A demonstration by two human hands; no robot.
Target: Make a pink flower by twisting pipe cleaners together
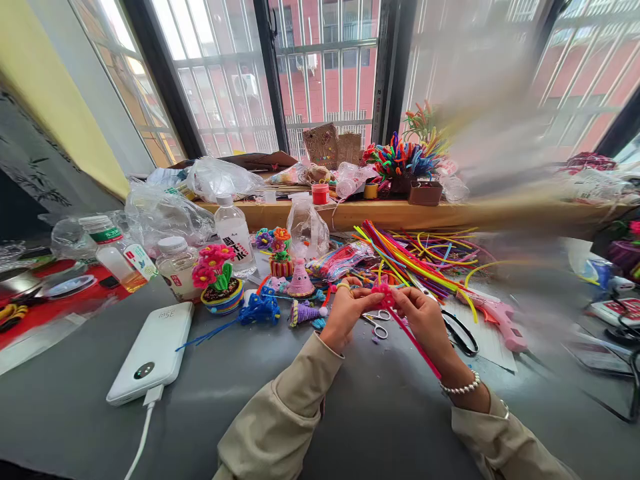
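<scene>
Both my hands are raised over the grey table, pinching a small pink pipe-cleaner flower between them. My left hand grips its left side with closed fingers. My right hand grips the right side, and the flower's pink stem runs down under that palm toward my wrist. Small scissors lie on the table just beneath the hands.
A heap of coloured pipe cleaners lies behind the hands. A pink glue gun and black scissors are to the right. A white power bank, bottles, a potted pipe-cleaner flower and small figures stand left. The window ledge is cluttered.
</scene>
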